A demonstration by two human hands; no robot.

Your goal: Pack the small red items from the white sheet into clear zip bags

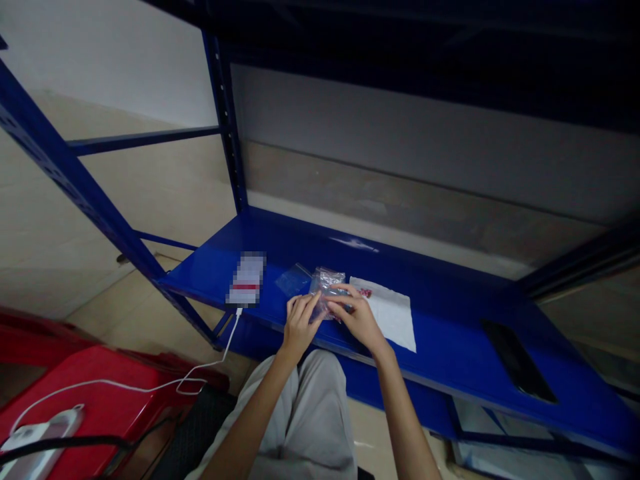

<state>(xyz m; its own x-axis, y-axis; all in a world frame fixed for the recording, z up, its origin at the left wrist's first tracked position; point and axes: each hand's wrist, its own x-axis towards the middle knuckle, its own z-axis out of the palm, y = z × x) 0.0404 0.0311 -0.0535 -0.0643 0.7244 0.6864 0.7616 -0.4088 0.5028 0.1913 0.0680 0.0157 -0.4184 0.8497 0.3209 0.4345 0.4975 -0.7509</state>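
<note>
Both hands meet over a small clear plastic bag [327, 281] on the blue metal shelf [450, 347]. My left hand [299, 325] pinches the bag's near left edge with its fingers closed. From the right, my right hand [356, 313] grips the bag's near side. Something small and reddish shows inside the bag. A second clear bag [294, 279] lies flat just to the left. A white paper sheet [393, 313] lies right of my right hand, with small red pieces [365, 292] at its far left corner.
A phone [247, 279], its screen blurred, lies on the shelf's left part, with a white cable [200, 368] running down to a red stool [100, 407]. A dark flat phone [517, 360] lies on the shelf at right. Blue rack uprights [227, 120] stand behind.
</note>
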